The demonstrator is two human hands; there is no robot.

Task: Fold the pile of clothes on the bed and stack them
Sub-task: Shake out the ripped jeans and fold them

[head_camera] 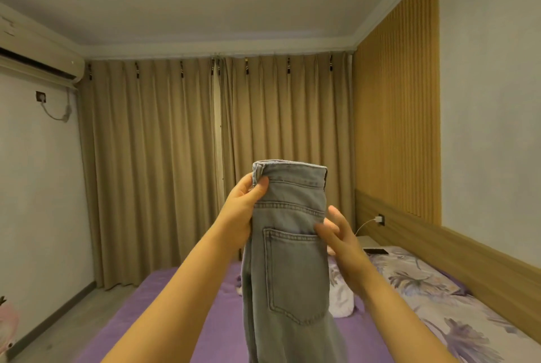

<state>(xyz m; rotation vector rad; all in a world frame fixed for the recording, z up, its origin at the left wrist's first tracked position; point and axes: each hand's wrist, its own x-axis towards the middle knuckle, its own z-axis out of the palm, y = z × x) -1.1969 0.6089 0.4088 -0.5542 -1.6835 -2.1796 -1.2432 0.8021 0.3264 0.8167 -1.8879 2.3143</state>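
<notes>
I hold a pair of light grey-blue jeans [289, 260] up in the air above the bed [175, 310], folded lengthwise with a back pocket facing me. My left hand [244, 207] grips the left edge near the waistband, thumb on the front. My right hand [339, 238] touches the right edge by the pocket, thumb and fingers around the seam. The legs hang down out of view. A white and pale garment [341, 295] lies on the bed behind the jeans, partly hidden.
The bed has a purple sheet, with floral pillows [424, 277] along the right by a wooden headboard [439, 245]. A dark phone [376, 251] lies on a bedside surface. Tan curtains [205, 157] cover the far wall. Grey floor [73, 324] runs at the left.
</notes>
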